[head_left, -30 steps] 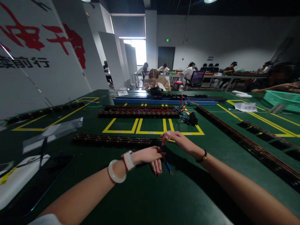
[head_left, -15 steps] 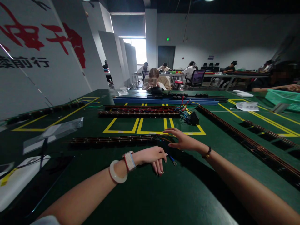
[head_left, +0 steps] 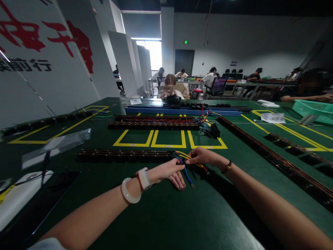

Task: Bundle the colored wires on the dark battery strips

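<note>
**Both hands on wire bundle at end of near strip**

The left hand [head_left: 170, 171] pinches the blue wire [head_left: 187, 175] between thumb and fingertips; the other fingers curl down towards the surface [head_left: 166, 215]. The right hand [head_left: 201, 156] is closed on the yellow wires [head_left: 185, 155], with a red wire [head_left: 204, 168] trailing just below it. The wires leave the right end of the near strip [head_left: 125, 154], a long dark rail lying left to right across the middle of the surface. The blue wire's free end rests on the surface just right of the left hand.

Surroundings: a second wired strip [head_left: 153, 124] lies farther off, beyond the yellow marked boxes [head_left: 168, 139], its coloured leads bunched beside a small black block [head_left: 214, 131]. A blue rail [head_left: 182, 111] runs behind that. Long dark rails [head_left: 273, 158] run diagonally on the right. To the near left lie a clear plastic bag [head_left: 56, 147] and a white sheet [head_left: 20, 198]. A green basket [head_left: 313, 110] stands far right. Nothing lies between the hands and the wires.

The surface is dark green with yellow tape lines. White panels [head_left: 52, 69] with red and black lettering stand on the left. People sit at tables across the far side of the room; one person [head_left: 170, 88] sits directly opposite.
</note>
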The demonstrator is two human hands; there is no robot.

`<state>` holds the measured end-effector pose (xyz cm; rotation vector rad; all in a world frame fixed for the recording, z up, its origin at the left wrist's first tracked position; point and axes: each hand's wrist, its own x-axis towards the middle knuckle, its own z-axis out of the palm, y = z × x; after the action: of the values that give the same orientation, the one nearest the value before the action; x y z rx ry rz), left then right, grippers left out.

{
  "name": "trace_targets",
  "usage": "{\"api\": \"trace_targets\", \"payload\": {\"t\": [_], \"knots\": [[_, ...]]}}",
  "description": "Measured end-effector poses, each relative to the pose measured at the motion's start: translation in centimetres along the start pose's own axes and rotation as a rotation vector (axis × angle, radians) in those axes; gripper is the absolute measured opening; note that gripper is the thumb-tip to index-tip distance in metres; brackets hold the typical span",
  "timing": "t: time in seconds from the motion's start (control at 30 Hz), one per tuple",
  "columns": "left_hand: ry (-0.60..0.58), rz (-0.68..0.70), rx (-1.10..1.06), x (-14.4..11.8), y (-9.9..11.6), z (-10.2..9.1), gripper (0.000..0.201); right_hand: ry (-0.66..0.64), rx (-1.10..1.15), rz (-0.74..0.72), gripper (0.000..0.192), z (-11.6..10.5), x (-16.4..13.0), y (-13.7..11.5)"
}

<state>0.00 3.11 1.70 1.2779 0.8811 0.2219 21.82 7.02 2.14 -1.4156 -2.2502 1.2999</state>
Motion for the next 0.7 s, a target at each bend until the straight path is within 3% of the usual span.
{"api": "trace_targets", "payload": {"t": [0.17, 0.43, 0.7], "knots": [[0.055, 0.046, -0.152, -0.2, 0.4, 1.3, 0.030, 0.046, -0.028, 0.009, 0.053, 0.9, -0.3, -0.5], [0.209, 0.184, -0.287, -0.6, 0.1, 1.9, 0.030, 0.197, -0.161, -0.041, 0.034, 2.1, -1.5, -2.5], [0.208, 0.294, -0.535, -0.2, -0.3, 2.9, 0.013, 0.392, -0.628, -0.028, 0.019, 3.9, -2.7, -5.4]]}}
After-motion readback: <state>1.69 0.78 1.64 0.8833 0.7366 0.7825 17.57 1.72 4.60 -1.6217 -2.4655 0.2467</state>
